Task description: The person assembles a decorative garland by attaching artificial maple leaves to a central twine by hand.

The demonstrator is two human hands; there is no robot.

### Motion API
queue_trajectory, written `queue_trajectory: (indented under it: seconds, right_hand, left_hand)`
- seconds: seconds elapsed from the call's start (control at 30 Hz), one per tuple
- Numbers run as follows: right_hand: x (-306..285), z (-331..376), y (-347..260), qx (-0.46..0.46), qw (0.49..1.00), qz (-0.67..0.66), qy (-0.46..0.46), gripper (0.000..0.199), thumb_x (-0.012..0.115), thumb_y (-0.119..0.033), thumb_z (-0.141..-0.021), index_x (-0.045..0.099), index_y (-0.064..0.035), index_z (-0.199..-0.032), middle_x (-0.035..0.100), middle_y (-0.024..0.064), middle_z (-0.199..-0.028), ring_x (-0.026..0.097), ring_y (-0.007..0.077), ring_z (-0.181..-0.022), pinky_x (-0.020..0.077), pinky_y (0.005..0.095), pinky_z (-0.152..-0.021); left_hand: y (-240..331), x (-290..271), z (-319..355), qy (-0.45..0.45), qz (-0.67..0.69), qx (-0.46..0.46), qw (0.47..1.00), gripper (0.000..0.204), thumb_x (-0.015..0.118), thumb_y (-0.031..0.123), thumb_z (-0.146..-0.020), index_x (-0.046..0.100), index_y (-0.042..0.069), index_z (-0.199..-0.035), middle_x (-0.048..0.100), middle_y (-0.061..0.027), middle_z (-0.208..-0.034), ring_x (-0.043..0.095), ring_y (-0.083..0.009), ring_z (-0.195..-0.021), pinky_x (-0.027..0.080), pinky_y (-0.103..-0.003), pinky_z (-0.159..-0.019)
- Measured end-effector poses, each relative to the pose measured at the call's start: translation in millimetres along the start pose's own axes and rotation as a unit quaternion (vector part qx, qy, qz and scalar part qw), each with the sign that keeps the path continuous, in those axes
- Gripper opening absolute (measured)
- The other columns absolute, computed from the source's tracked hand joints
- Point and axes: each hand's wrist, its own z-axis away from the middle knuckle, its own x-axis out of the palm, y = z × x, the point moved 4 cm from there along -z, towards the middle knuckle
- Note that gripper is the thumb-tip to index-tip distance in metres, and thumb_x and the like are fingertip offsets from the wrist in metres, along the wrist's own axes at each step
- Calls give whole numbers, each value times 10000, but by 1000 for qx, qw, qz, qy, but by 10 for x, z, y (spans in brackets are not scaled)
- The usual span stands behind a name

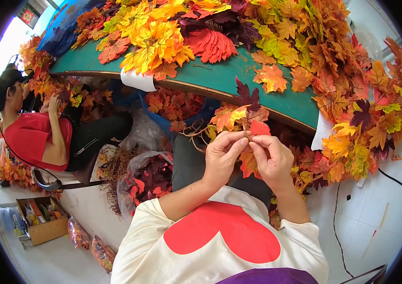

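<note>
Nearest, both hands raised together in front of the chest: left hand [222, 154] and right hand [271, 158] pinched, fingertips meeting, on a small sprig of leaves [239, 116], held just below the near edge of the surface [229, 75]. Thin, flat, lobed fabric leaves in the sprig: orange, yellow, red, one dark maroon on top, on a thin stem between the fingertips.

Down at the left knee, a clear plastic bag [146, 177] open at the top, full of dark red and maroon leaves; beside it a tangle of brown wiry twigs [115, 175]. On the pale floor farther left, an open cardboard box [42, 217] with mixed small items, too small to tell apart.

Narrow room between lap and the curved wooden edge of the green surface. Beyond, loose heaps of leaves [163, 33] spilling over the rim on the right. At far left, a seated person [35, 137] in a red shirt.
</note>
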Motion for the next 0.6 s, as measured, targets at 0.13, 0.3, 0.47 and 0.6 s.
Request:
queue_trajectory:
  seconds: [0.13, 0.3, 0.47, 0.6]
  right_hand:
    - [-22, -19, -60, -42, 999, 21, -16, 159, 666, -30, -746, 549, -27, -854, 612, 100, -770, 607, 215, -619, 490, 284, -550]
    - [-30, -3, -59, 59, 997, -34, -36, 195, 641, -12, -761, 507, -18, -903, 613, 113, -781, 631, 221, -668, 496, 284, -572]
    - [-21, -5, -13, 85, 993, -51, -59, 190, 630, -16, -772, 497, -13, -907, 616, 112, -793, 641, 227, -702, 499, 283, -593]
    - [-2, -11, 3, 144, 984, -91, -56, 176, 617, -19, -782, 497, -20, -911, 616, 112, -786, 642, 233, -715, 497, 279, -604]
  left_hand:
    - [-1, -52, -35, -8, -101, 77, 992, 148, 627, 37, -800, 655, 15, -943, 585, -29, -755, 545, -66, -688, 442, -198, -583]
    - [191, -13, -1, -20, -283, 172, 943, 176, 641, 2, -755, 670, 37, -924, 567, -40, -665, 532, -94, -556, 422, -218, -499]
    - [223, -29, -5, -70, -321, 190, 925, 242, 646, -18, -724, 671, 61, -952, 537, -50, -641, 519, -123, -538, 414, -231, -491]
    - [220, -43, 42, -98, -341, 205, 912, 301, 657, -24, -709, 664, 80, -992, 504, -45, -622, 489, -133, -536, 390, -247, -478]
